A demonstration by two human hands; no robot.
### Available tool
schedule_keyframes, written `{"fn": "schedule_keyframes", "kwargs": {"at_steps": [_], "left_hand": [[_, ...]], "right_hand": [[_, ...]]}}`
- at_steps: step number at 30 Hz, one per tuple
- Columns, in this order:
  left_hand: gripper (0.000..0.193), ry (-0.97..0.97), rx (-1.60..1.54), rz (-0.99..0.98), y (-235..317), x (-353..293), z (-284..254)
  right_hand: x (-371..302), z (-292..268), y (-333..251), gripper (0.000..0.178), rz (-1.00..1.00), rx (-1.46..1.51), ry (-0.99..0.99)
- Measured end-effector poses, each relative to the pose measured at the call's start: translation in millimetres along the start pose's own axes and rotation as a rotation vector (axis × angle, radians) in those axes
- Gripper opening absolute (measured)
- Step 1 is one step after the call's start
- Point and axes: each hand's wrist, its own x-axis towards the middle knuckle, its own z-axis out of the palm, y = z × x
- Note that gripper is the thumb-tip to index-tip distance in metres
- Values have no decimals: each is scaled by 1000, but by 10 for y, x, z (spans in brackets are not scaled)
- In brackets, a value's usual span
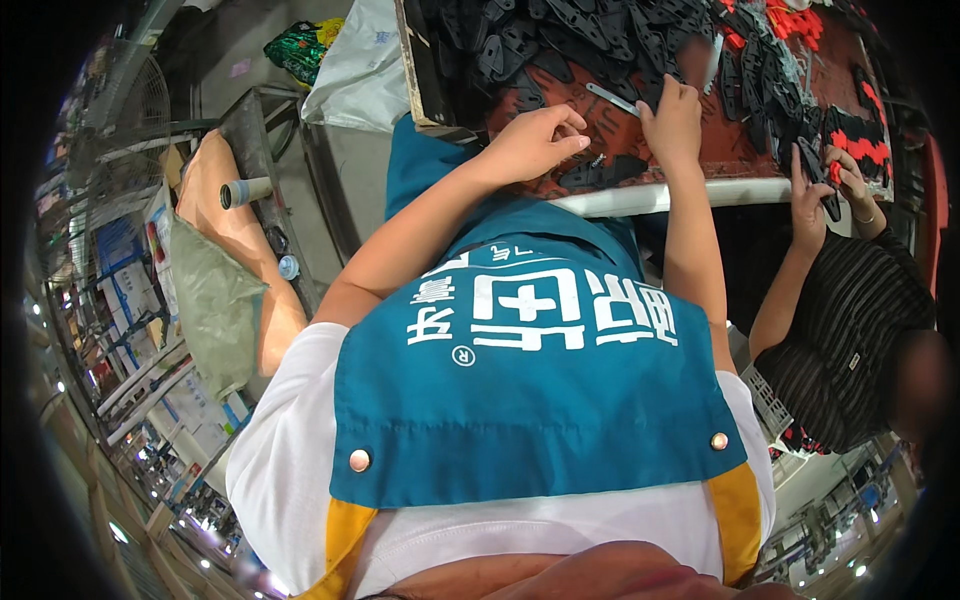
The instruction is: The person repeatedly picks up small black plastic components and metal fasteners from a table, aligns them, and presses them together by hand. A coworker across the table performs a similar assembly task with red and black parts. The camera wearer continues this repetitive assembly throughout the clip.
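Observation:
My left hand rests over the near left part of the red-brown worktop, its fingers loosely curled and the thumb apart from them. I see nothing in it. A few small screws lie just right of its thumb. My right hand reaches up over the worktop with thumb and forefinger spread apart. Beside its thumb lies a thin, flat, silver-grey metal tool with a rounded end; whether the thumb touches it I cannot tell. Flat black plastic parts lie between my hands and the near edge.
A heap of black plastic parts covers the far side of the worktop. Red parts lie at the far right. A co-worker's hands hold a black part at right. A white bag stands beyond the worktop's left edge.

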Motion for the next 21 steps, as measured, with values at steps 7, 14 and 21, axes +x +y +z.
{"fn": "schedule_keyframes", "kwargs": {"at_steps": [7,14,21], "left_hand": [[33,36,-111,-92,-67,-53,-130],[38,61,-620,-103,9,-11,126],[17,244,-940,-222,-123,-27,-116]], "right_hand": [[69,-316,-237,42,217,-25,-256],[-517,-466,-335,39,565,1282,-686],[-401,-404,-436,17,-295,331,-452]]}}
